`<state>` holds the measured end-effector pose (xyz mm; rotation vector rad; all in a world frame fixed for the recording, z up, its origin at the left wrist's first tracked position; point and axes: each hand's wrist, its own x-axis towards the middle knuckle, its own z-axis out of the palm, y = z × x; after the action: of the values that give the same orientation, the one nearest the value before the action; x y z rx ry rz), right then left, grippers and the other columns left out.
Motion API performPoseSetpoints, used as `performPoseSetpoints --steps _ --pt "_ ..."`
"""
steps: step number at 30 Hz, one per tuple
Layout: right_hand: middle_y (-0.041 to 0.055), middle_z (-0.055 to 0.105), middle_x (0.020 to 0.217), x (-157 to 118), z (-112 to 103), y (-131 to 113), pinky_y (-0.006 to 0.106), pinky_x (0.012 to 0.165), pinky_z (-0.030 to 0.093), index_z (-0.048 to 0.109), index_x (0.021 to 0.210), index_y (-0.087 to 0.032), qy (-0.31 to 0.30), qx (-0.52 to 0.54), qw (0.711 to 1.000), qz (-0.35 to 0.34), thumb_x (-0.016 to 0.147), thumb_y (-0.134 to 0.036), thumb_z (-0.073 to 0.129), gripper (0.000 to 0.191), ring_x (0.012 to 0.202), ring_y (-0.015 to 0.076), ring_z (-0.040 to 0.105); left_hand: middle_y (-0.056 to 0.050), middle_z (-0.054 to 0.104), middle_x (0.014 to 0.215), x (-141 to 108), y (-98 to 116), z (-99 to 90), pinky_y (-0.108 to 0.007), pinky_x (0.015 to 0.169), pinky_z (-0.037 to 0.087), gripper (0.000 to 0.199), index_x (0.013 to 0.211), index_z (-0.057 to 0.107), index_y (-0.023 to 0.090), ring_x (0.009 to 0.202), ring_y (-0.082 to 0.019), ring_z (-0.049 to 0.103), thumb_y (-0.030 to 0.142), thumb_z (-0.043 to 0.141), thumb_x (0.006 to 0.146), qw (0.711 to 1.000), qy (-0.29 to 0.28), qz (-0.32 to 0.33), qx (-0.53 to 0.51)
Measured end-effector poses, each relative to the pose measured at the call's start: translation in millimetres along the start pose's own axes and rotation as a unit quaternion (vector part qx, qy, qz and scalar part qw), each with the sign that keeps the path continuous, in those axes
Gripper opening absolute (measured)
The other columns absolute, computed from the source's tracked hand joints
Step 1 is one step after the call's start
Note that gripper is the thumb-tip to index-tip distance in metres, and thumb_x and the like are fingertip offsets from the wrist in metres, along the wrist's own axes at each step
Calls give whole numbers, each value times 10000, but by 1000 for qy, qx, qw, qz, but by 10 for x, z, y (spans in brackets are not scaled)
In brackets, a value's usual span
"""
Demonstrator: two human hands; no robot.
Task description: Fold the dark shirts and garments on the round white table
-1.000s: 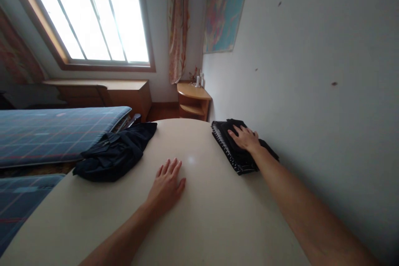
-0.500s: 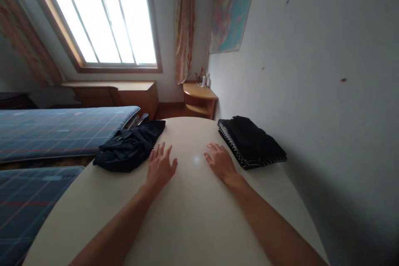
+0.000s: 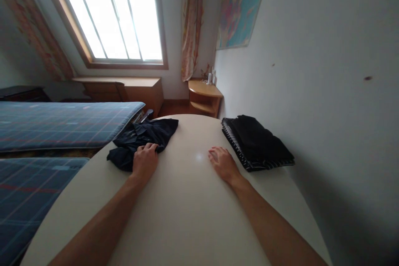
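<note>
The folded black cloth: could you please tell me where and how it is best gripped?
I would grip the folded black cloth by its white-marked left edge, thumb above and fingers beneath the layers, coming from the middle of the table: it lies flat, and the wall stands close on its right.

Poster [image 3: 241,8] cut off above; left hand [image 3: 145,161] hides some navy cloth [image 3: 149,132], perhaps gripped.

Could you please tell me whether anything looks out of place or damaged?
Dark navy cloth lies crumpled at the left of the round white table, unlike the folded black cloth; dark marks spot the pale wall.
</note>
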<state>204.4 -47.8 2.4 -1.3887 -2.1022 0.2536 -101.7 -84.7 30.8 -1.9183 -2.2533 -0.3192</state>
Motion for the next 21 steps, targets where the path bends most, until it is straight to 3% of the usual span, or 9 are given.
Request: performPoseSetpoints --steps 3,7,12,14,16,19,21 --pt "120 682 1210 15 -16 -19 397 1096 398 665 1156 -161 20 20 1000 7 948 -291 494 300 1185 240 582 -85 663 1215 -163 279 -126 -361 934 463 353 1187 685 217 1059 -270 601 181 443 933 996 -37 81 -16" --pt "134 625 1320 29 -75 -75 420 1142 360 600 1281 -146 88 32 996 0 952 -309 462 392 1276 248 529 -78 666 1116 -461 608 -440 -359 879 490 263 1050 706 232 1025 -280 613 180 573 830 971 -135 194 -36" --pt "137 623 1342 -6 -186 -147 450 1133 357 609 1298 -159 104 -25 994 9 958 -396 477 435 1279 283 525 -46 677 1068 -611 595 -882 -336 860 493 264 1041 710 275 971 -251 656 420 662 825 900 -275 312 -131" --pt "138 676 1256 -28 -212 -166 442 1081 401 637 1264 -155 76 -52 995 31 941 -419 515 434 1200 296 575 -30 701 1010 -532 494 -954 -319 814 493 269 1012 706 280 923 -235 673 481 623 854 901 -283 295 -148" --pt "131 706 1192 -44 -224 -182 438 1023 436 664 1219 -168 46 -81 994 53 928 -414 543 399 1141 306 605 -46 716 1013 -401 385 -939 -327 790 491 284 1028 686 263 921 -248 680 481 591 874 938 -238 229 -108" --pt "117 730 1111 -50 -230 -205 425 958 460 701 1103 -207 20 -110 991 74 927 -377 554 286 1094 306 623 -99 712 1136 -204 250 -812 -363 816 497 398 1164 628 224 1023 -299 676 490 588 869 979 -172 110 -14" --pt "119 735 1045 -47 -237 -221 408 929 464 704 1027 -216 13 -118 990 78 937 -363 546 234 1055 297 638 -122 711 1164 -122 194 -718 -380 815 507 482 1223 603 202 1062 -326 672 521 590 862 979 -188 73 20"
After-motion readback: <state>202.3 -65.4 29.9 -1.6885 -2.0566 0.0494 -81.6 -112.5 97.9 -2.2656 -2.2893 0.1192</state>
